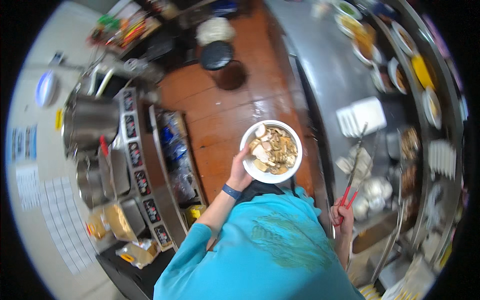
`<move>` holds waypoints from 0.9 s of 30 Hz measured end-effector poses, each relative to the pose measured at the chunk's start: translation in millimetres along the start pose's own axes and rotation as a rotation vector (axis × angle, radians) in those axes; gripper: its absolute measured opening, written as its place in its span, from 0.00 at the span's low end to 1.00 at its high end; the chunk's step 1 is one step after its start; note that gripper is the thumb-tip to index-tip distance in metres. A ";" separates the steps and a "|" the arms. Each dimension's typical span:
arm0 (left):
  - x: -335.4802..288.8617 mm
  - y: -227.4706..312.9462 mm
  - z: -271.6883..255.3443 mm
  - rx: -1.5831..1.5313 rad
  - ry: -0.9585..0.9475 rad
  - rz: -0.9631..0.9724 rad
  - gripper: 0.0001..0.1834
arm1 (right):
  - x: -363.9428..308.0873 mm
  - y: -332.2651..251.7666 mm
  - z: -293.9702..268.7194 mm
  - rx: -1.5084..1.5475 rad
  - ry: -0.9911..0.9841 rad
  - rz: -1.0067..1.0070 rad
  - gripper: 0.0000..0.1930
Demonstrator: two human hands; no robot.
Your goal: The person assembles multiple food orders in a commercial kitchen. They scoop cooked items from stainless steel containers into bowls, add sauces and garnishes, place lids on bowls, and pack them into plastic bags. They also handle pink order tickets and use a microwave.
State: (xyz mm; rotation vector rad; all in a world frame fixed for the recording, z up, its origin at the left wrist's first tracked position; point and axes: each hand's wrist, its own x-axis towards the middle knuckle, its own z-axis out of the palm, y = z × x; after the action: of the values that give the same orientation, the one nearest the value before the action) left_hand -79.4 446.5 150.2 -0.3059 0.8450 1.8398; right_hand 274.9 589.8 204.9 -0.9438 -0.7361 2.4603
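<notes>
My left hand [240, 171], below a dark wristband, grips the near left side of a round white bowl [269, 179]. Pale slices and brownish chunks of food [276, 150] fill the bowl, which is held in front of my body above the floor. At the right, my right hand [342, 219] is closed around the red handles of a pair of tongs [345, 199]. The tongs' long dark arms point away over the steel counter, their tips apart near a white stack of trays [361, 117]. A crumpled whitish sheet [357, 163] lies beside them.
The steel counter [320, 65] runs along my right, with food bowls [365, 52] at its far end and bagged white items [375, 195] nearer. On the left stand large steel pots [92, 122] behind a row of control panels [135, 154]. A dark round stool [216, 55] stands ahead on the red-tiled floor.
</notes>
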 end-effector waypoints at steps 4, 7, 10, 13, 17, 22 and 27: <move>-6.8 -51.8 10.7 -0.269 0.027 0.122 0.28 | 76.6 -66.5 -19.2 -0.301 -0.282 0.127 0.18; -3.2 -105.6 44.8 -0.413 0.017 0.304 0.29 | 133.9 -135.3 -15.5 -0.620 -0.558 0.128 0.30; -2.3 -164.2 82.2 -0.472 0.085 0.505 0.30 | 192.0 -197.2 4.5 -0.871 -0.712 0.196 0.31; 16.2 -238.8 143.8 -0.586 0.149 0.715 0.31 | 239.8 -263.4 10.2 -1.171 -0.890 0.179 0.27; 65.4 -324.1 209.4 -0.713 0.370 0.977 0.29 | 295.1 -297.5 69.6 -1.401 -1.373 -0.229 0.22; 148.2 -451.1 324.0 -0.741 0.615 1.310 0.31 | 318.6 -308.2 88.9 -1.560 -1.754 -0.941 0.22; 179.2 -440.7 325.9 -0.884 0.746 1.528 0.30 | 322.3 -153.8 186.4 -1.931 -1.947 -1.374 0.25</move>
State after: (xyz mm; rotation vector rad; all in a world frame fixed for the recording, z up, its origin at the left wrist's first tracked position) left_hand 291.3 885.8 103.9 -1.1835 0.6736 3.6355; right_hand -51.3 820.3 257.5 1.6656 -2.6117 -0.0274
